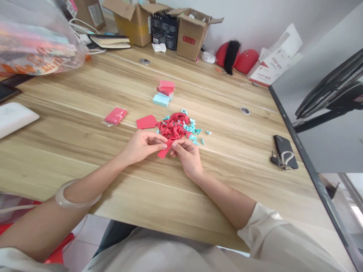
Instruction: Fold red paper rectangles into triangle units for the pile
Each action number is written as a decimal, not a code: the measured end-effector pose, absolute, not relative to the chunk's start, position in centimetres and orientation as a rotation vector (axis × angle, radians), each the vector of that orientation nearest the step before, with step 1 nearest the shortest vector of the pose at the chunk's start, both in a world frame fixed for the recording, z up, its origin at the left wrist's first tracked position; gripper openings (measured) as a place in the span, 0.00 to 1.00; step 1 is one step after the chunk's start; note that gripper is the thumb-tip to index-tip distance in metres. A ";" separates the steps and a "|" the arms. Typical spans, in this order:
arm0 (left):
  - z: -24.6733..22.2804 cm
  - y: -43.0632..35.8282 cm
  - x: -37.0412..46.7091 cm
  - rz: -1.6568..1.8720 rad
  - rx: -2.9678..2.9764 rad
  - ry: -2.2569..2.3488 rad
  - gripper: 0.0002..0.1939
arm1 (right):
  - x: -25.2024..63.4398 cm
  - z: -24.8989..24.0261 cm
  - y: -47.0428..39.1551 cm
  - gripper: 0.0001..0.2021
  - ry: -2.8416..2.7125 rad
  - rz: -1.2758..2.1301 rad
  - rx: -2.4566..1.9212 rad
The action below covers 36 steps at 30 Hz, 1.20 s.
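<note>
While my left hand and right hand pinch a red paper just on my side of the folded pile, uneven fingertip pressure could crease it crooked.

cream sleeves, pale round bangle

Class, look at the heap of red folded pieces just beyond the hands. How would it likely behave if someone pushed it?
The red folded pieces lie loose and overlapping, so a push would probably scatter them. Small and apparently paper, they are likely light. Their flat, pointed shapes suggest sliding rather than rolling.
</note>
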<state>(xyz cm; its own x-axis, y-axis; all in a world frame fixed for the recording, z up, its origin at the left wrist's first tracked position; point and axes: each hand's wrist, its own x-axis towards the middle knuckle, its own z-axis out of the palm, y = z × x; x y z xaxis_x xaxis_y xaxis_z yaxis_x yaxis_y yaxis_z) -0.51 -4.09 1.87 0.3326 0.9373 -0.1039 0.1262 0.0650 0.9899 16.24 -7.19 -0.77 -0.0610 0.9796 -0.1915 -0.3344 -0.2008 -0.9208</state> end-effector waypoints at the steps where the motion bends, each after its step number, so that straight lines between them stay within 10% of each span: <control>1: 1.8 -4.1 -0.5 0.834 1.373 1.066 0.11 | 16.2 -0.7 -7.2 0.15 -0.850 1.523 -1.068; 36: 1.9 -4.1 -0.5 0.831 1.415 1.061 0.11 | 16.4 -0.9 -7.4 0.24 -1.158 1.458 -1.159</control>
<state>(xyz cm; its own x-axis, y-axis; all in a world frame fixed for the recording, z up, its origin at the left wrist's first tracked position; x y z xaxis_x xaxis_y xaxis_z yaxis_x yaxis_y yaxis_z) -0.49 -4.10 1.90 0.3464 0.9346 -0.0808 0.1459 0.0314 0.9888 16.39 -7.39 -0.88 -0.1408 0.9818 -0.1274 -0.0980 -0.1418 -0.9850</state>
